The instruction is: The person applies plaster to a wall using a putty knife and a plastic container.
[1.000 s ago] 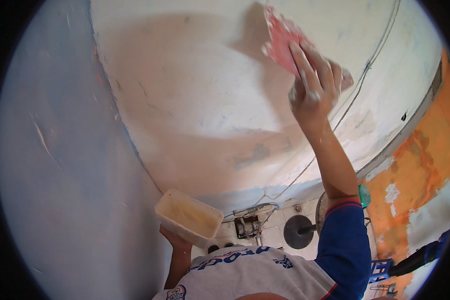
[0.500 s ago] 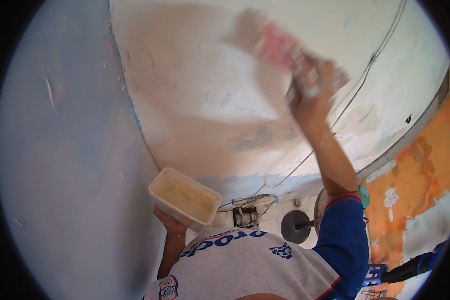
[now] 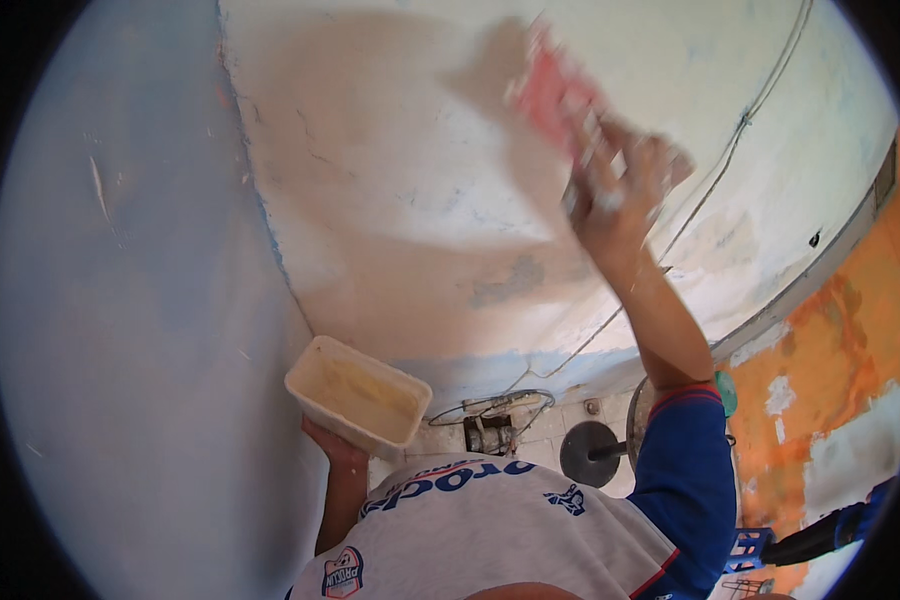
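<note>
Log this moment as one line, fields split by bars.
left hand: supporting tub from below | right hand: holding red spreader | spreader: at white wall, contact unclear | tub: yellowish residue inside

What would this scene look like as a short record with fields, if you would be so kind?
Left grip: holds the tub at its near lower side, fingers largely hidden
Tub: pale, open-topped, yellowish inside
Right grip: raised, white-smeared, holding a flat pink piece
Pink piece to wall contact: cannot tell, blurred
Front wall: pale, patchy
Cable: along the front wall's right part
Left wall: bluish grey
Right wall: orange with pale patches
</note>
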A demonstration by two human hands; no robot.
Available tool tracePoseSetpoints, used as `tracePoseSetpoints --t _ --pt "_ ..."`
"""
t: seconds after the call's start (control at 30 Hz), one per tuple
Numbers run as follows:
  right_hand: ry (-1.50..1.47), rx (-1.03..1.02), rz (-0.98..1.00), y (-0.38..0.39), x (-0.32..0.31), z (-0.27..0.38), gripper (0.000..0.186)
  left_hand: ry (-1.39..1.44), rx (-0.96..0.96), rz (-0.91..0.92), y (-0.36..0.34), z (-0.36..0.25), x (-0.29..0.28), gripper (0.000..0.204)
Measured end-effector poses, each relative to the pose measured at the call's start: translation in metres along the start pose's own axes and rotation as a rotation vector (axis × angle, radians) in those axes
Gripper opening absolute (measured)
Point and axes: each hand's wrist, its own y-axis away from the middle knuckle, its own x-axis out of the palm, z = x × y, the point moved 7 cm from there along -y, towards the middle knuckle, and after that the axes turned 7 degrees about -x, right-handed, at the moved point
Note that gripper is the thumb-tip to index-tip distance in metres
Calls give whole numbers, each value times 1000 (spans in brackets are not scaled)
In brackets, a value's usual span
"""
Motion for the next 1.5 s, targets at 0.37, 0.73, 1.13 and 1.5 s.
tracePoseSetpoints --t 0.37,0.73,1.13,1.5 --pt "-86 -260 327 94 53 74 50 55 -82 -20 -7 13 0 67" --pt "71 -261 146 81 86 36 55 14 -110 81 0 11 15 70" --pt "140 26 -74 -47 17 -72 48 6 -50 -34 19 5 32 69" --pt "-305 -242 266 92 43 65 45 54 -66 -5 15 9 15 69"
